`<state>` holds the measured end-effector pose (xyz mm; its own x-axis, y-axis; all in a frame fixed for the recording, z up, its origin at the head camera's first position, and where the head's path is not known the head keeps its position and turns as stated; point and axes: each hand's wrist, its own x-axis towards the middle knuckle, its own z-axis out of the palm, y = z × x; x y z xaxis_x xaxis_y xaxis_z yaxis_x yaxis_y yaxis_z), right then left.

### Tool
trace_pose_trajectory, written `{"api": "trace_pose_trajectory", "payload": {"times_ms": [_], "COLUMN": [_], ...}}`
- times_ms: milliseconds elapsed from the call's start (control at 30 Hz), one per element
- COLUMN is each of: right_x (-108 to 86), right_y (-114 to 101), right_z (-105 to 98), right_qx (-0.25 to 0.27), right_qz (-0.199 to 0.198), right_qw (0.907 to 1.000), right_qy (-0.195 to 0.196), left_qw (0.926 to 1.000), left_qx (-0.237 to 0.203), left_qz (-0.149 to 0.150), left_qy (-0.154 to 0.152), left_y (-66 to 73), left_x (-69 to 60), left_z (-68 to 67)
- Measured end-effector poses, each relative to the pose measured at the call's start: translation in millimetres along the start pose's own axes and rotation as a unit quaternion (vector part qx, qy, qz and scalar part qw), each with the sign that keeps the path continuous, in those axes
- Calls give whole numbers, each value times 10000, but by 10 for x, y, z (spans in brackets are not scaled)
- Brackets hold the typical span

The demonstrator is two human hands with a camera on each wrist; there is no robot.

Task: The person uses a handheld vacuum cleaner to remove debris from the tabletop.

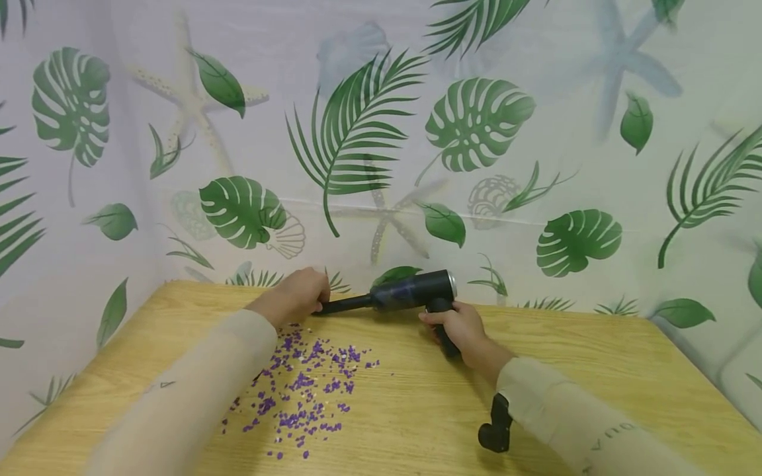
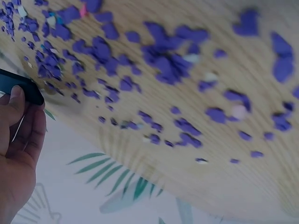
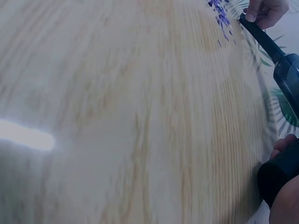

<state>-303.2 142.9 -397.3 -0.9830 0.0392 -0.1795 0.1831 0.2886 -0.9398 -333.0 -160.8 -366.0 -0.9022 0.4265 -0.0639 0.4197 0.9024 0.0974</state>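
Observation:
A black handheld vacuum cleaner (image 1: 413, 291) is held just above the far part of the wooden table, its long narrow nozzle (image 1: 345, 305) pointing left. My right hand (image 1: 467, 330) grips the handle (image 3: 275, 177), fingers wrapped round it. At the nozzle's tip, my left hand (image 1: 300, 291) pinches the end between thumb and fingers; the left wrist view shows the thumb (image 2: 17, 95) on the nozzle's side. Small purple scraps (image 1: 292, 420) lie scattered on the table near the left forearm, with a few white and pink bits among them.
The wooden table (image 1: 417, 410) ends at the back against a white cloth (image 1: 387, 132) printed with green leaves and starfish. A black wrist mount (image 1: 497, 423) hangs under the right sleeve. Light glares off the tabletop in the right wrist view.

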Motion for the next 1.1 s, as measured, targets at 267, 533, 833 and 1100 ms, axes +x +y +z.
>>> {"api": "trace_pose_trajectory", "payload": {"times_ms": [267, 533, 833, 1100], "right_x": [42, 34, 88, 142], "right_y": [-78, -186, -276, -321], "right_z": [283, 585, 911, 1020], "right_qx": [-65, -343, -855, -933], "right_qz": [-147, -307, -698, -889], "right_qw": [9997, 9978, 9918, 9875], "right_qy": [-205, -482, -641, -907], "left_qw": [9998, 9995, 9987, 9974], "left_qx": [120, 38, 118, 52], "left_qz": [38, -156, -316, -387], "left_qy": [146, 257, 371, 601], "left_y": [-268, -497, -717, -785], "left_x": [-285, -629, -1008, -1143], "left_z": [-8, 33, 44, 44]}}
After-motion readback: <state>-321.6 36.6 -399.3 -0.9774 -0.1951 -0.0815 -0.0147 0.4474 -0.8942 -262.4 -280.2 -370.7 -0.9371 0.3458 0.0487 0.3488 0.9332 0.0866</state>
